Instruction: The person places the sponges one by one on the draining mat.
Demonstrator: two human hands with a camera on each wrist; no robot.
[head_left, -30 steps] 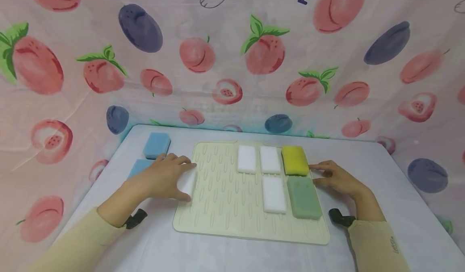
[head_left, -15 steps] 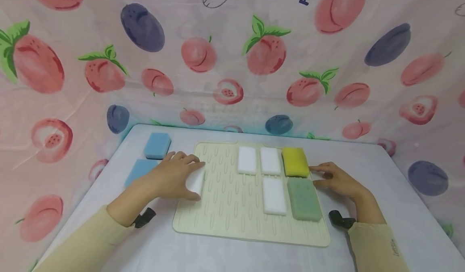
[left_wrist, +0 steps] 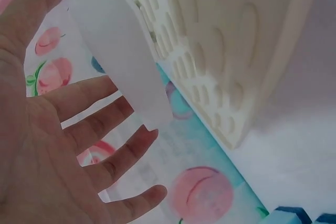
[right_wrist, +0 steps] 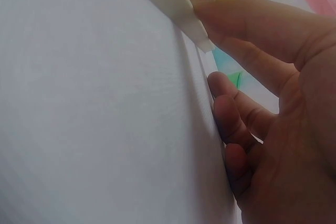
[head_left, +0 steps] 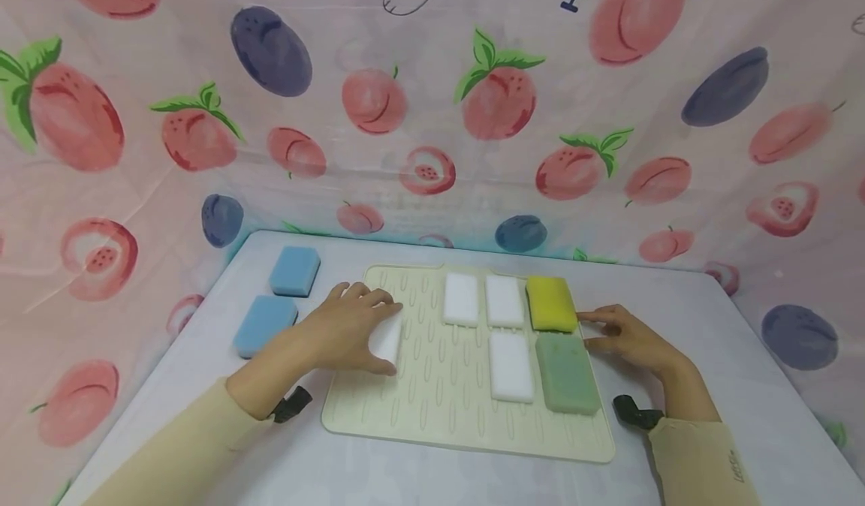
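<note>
My left hand (head_left: 348,329) grips a white sponge (head_left: 387,338) between thumb and fingertips, over the left part of a cream ribbed drying mat (head_left: 439,416). In the left wrist view the white sponge (left_wrist: 118,35) appears apart from the mat (left_wrist: 226,51). My right hand (head_left: 631,337) rests at the mat's right edge, thumb and index finger extended against it, the other fingers bent. Near those fingertips lie a yellow sponge (head_left: 550,303) and a green sponge (head_left: 568,373). Three white sponges lie on the mat: a back pair (head_left: 462,298) and a single front one (head_left: 510,365).
Two blue sponges (head_left: 294,271) with dark undersides lie on the white table (head_left: 419,476) left of the mat. A fruit-patterned cloth (head_left: 432,115) hangs behind the table and at its sides. A black strap (head_left: 290,405) sits at my left wrist.
My left hand has moved right with the white sponge, from the mat's left edge to over the mat, uncovering more of the nearer blue sponge. My right hand has stayed at the edge.
</note>
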